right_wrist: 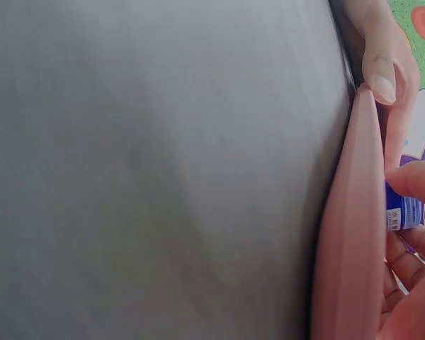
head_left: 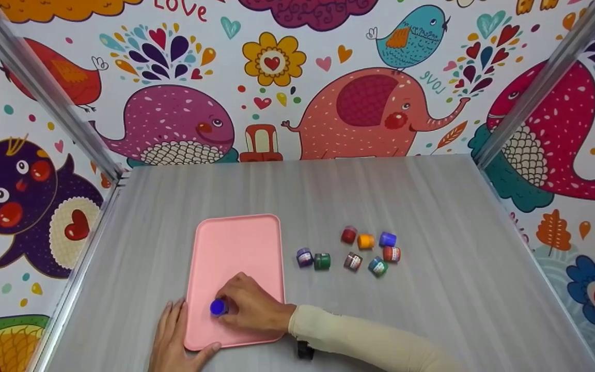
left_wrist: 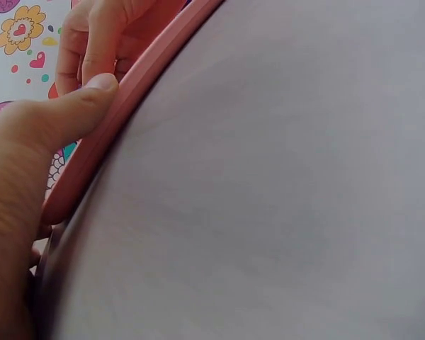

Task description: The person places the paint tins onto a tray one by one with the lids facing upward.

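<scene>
Over the near half of a pink tray [head_left: 240, 243], my right hand [head_left: 252, 306] pinches a small blue paint jar [head_left: 218, 308] between thumb and fingers. Its blue lid faces up in the head view, and a white printed label shows on the jar [right_wrist: 395, 219] in the right wrist view. My left hand [head_left: 173, 338] rests at the tray's near left corner. Its straight fingers lie along the left side, while the thumb [left_wrist: 85, 106] touches the near rim in the left wrist view.
Right of the tray stand a purple paint jar [head_left: 304, 257] and a green jar [head_left: 322, 261]. Farther right is a loose group of several more jars, including an orange one [head_left: 365, 241]. A black object [head_left: 305, 350] shows partly beneath my right sleeve. Patterned walls enclose the grey table [head_left: 432, 206].
</scene>
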Motion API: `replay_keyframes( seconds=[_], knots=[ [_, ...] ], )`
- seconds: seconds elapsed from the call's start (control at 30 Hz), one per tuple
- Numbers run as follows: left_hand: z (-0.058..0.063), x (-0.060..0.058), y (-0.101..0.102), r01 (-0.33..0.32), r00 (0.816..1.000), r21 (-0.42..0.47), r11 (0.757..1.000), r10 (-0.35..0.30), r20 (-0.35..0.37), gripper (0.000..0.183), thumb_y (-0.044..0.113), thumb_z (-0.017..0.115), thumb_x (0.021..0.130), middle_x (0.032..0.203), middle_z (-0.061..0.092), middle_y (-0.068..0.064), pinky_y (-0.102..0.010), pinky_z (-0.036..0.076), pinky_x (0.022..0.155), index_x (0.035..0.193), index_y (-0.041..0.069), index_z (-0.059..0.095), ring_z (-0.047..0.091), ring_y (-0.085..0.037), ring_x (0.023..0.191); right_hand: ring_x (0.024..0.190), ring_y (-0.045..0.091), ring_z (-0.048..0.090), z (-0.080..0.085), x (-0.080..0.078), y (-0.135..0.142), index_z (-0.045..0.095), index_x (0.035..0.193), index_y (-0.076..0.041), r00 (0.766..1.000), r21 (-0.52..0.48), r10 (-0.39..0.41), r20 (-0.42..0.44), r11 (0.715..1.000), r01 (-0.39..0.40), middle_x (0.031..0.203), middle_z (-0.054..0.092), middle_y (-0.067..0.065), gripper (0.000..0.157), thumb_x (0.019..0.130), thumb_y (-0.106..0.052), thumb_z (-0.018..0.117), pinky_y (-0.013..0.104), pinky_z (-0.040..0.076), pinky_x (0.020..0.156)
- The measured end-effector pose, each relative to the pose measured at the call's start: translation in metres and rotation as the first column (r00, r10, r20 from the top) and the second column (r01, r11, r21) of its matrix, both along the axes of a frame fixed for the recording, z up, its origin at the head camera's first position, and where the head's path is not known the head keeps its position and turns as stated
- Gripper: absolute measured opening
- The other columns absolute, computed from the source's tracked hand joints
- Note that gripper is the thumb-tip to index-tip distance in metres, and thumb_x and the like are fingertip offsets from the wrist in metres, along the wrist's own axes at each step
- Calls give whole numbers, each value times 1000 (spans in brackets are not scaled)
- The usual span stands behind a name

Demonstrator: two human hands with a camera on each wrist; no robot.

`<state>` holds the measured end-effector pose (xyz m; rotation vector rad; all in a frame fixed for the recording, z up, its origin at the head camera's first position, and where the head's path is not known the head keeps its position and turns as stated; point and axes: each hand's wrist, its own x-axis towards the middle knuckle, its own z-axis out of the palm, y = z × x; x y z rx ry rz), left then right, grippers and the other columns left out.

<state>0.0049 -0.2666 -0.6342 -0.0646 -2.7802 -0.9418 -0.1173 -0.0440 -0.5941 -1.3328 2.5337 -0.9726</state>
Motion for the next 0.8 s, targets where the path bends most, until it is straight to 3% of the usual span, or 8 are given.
replay_keyframes(
  seconds=[0.27,0.47,0.57,0.8],
  knots=[
    [-1,0,-1,-6,1000,-1,1000,6,-26,122,50,98,75,168,39,-28,-53,11,137,165,-6,38,29,-58,154,116,9,53,11,-9,29,73,135,-10,1000,-7,-9,12,1000,9,118,73,-2,42,100,-30,84,16,42,96],
    [7,-1,-1,-18,994,6,1000,18,110,127,62,94,78,170,33,-28,-76,23,126,167,-6,34,23,-56,156,122,13,55,19,-22,61,73,136,-10,999,1,-39,-6,999,39,130,72,-1,41,103,-34,80,25,47,104],
    [10,-1,-1,-20,991,11,1000,19,129,128,62,93,78,170,33,-29,-79,23,123,168,-6,33,22,-57,156,123,15,55,23,-27,77,73,137,-10,998,4,-65,3,998,65,131,70,0,42,103,-33,80,29,49,105],
    [5,0,1,0,998,1,1000,0,63,124,56,93,80,169,34,-31,-59,8,136,167,-9,33,25,-57,155,122,18,55,26,-37,114,73,135,-7,993,1,-117,-18,993,117,130,71,3,41,101,-27,84,32,52,104]
  ],
)
